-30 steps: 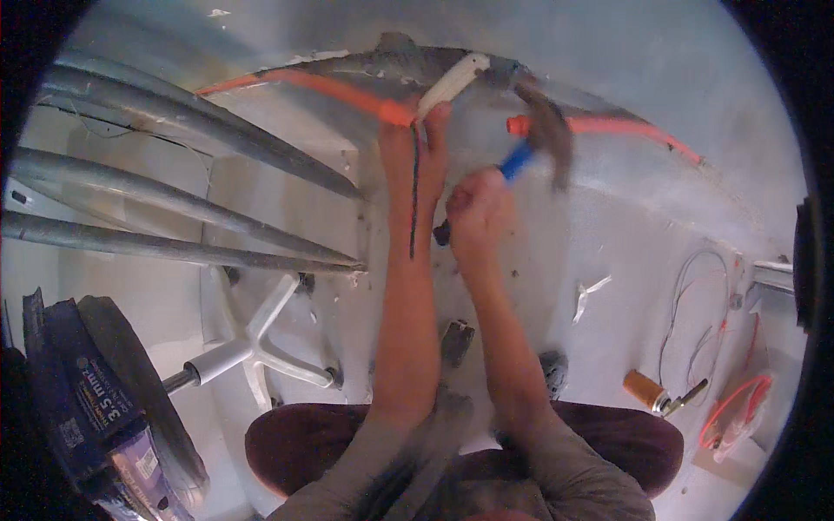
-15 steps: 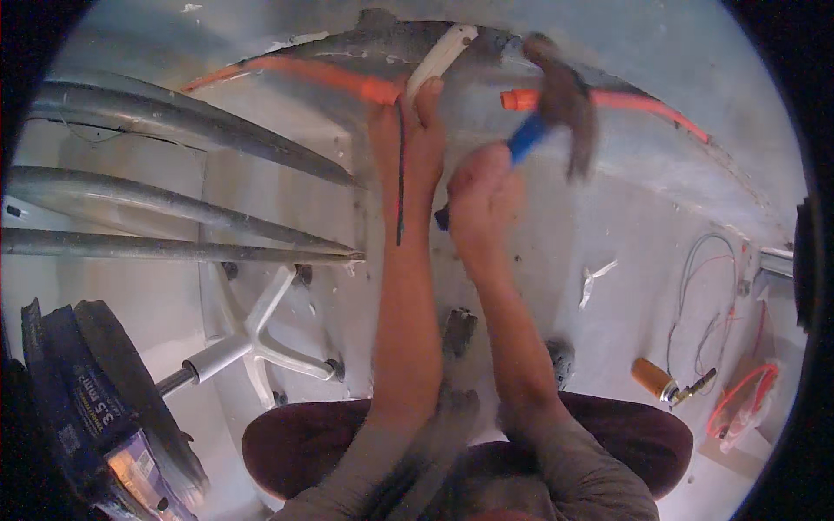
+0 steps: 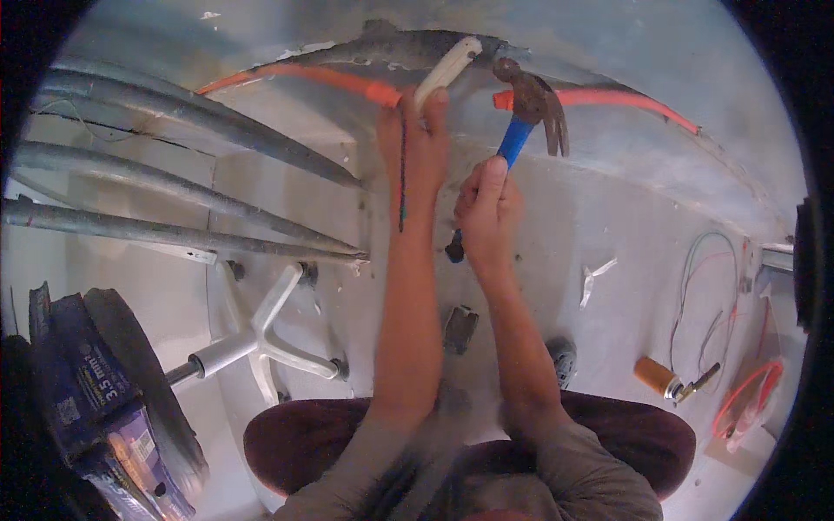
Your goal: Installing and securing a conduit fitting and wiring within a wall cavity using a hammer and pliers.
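My right hand [image 3: 491,204] grips a claw hammer [image 3: 516,139] by its blue handle, with the rusty head up beside the wall. In my closed left hand [image 3: 419,152] is a pale, stick-like piece [image 3: 449,69] with a dark spot near its upper end, slanting up toward a long dark groove [image 3: 382,48] in the wall. Next to my left fingers ends an orange flexible conduit [image 3: 330,78]. Thin dark wires [image 3: 402,174] hang from there across my hand and wrist. Behind the hammer head, another orange conduit [image 3: 625,100] runs off to the right.
Several grey pipes [image 3: 200,195] reach in from the left. Below them lie a white chair base [image 3: 269,334] and a dark boxed package [image 3: 95,382]. An orange gas canister [image 3: 656,378] and loose wires [image 3: 695,260] lie at right. A dark rectangular piece [image 3: 460,330] lies between my forearms.
The hammer head has swung left and now stands more upright, in front of the right conduit's end. My left hand still holds the pale piece, almost in the same place.
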Tool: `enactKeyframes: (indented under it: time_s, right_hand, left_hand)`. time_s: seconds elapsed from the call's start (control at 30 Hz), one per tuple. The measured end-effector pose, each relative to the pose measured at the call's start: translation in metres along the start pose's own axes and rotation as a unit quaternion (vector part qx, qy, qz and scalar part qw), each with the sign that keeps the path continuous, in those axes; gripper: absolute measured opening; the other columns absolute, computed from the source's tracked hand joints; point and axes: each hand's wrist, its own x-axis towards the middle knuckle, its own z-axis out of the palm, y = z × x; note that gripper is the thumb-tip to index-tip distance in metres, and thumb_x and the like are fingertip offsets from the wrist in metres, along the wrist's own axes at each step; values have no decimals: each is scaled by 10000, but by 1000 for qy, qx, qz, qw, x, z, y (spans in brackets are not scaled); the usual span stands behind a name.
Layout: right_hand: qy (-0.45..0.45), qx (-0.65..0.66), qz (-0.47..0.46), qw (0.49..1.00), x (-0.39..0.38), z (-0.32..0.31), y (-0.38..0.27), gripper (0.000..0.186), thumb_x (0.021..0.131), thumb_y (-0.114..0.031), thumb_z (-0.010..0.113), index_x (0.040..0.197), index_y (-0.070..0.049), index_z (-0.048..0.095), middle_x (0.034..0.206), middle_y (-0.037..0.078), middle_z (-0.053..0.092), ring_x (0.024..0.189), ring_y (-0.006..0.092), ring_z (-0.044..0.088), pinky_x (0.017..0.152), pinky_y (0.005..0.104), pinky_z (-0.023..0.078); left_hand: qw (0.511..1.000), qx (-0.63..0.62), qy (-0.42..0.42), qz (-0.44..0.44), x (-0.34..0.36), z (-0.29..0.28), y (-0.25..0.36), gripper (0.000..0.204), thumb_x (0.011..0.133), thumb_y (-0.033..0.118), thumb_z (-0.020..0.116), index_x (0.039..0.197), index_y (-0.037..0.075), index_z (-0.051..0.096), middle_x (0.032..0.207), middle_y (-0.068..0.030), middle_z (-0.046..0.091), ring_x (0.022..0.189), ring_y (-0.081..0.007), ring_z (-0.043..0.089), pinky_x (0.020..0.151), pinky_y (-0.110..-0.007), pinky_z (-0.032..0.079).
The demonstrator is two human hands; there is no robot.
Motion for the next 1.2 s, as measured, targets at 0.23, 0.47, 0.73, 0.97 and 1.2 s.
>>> enactKeyframes:
  time_s: [0.23,0.47,0.73,0.97,1.2]
  right_hand:
    - [-11,-9,-103,995,11,-4,27,447,1086,-421,332,811,-86,440,606,-10,439,508,89,416,456,254,320]
    - [59,-18,-67,996,8,17,6,478,1075,-445,363,770,-89,456,588,-17,446,504,87,426,454,271,334]
    - [-31,10,28,999,20,13,0,477,1061,-475,436,732,-129,436,572,-40,397,492,66,395,442,249,323]
    - [-5,22,28,999,-8,-3,1,467,1067,-483,410,762,-129,424,629,-37,418,508,67,386,447,251,329]
    - [-3,41,3,999,-11,-20,-4,458,1084,-456,357,808,-99,434,615,-9,409,500,90,389,444,258,332]
  left_hand:
    - [996,-46,-65,-49,2,3,10,401,1008,387,547,1058,-9,586,904,-244,590,845,-399,576,705,-474,452]
    - [977,-24,-158,-144,17,-7,8,632,1010,575,436,1267,9,550,1161,-314,595,1095,-497,542,934,-533,419]
    - [975,-1,-136,-177,12,-8,14,686,1007,602,415,1326,9,549,1205,-285,605,1103,-457,560,939,-521,423]
    - [971,-19,-126,-201,-2,-14,6,536,997,489,531,1167,-13,610,1067,-246,615,979,-422,595,845,-482,460]
    - [983,-123,-75,-116,-20,-20,35,438,957,372,671,1097,-35,586,935,-181,620,825,-328,599,755,-427,491]
